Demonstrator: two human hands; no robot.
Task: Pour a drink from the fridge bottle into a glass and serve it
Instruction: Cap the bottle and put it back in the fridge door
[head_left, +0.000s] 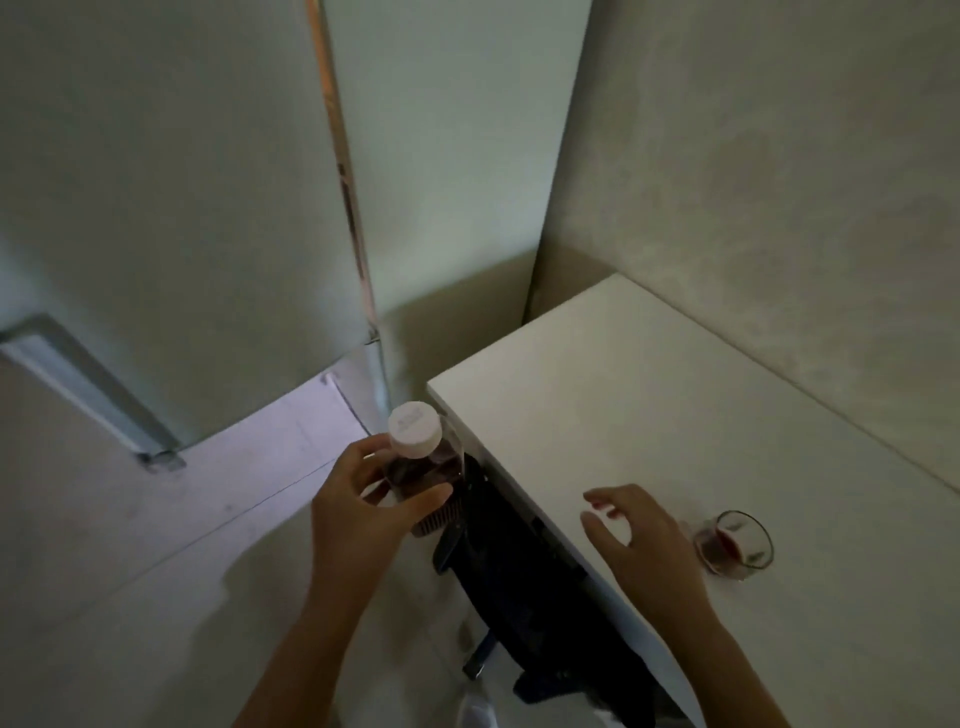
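Two hands: the left (358, 514) grips the capped bottle (423, 470); the right (641, 540) hovers, fingers loosely spread, over the worktop (675, 415) near the glass (735, 543).

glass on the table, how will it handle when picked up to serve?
The glass looks small and only part-filled with dark red drink, so probably light. Clear smooth walls suggest fragile and possibly slippery. Liquid could slosh if tilted. It stands upright on the white table.
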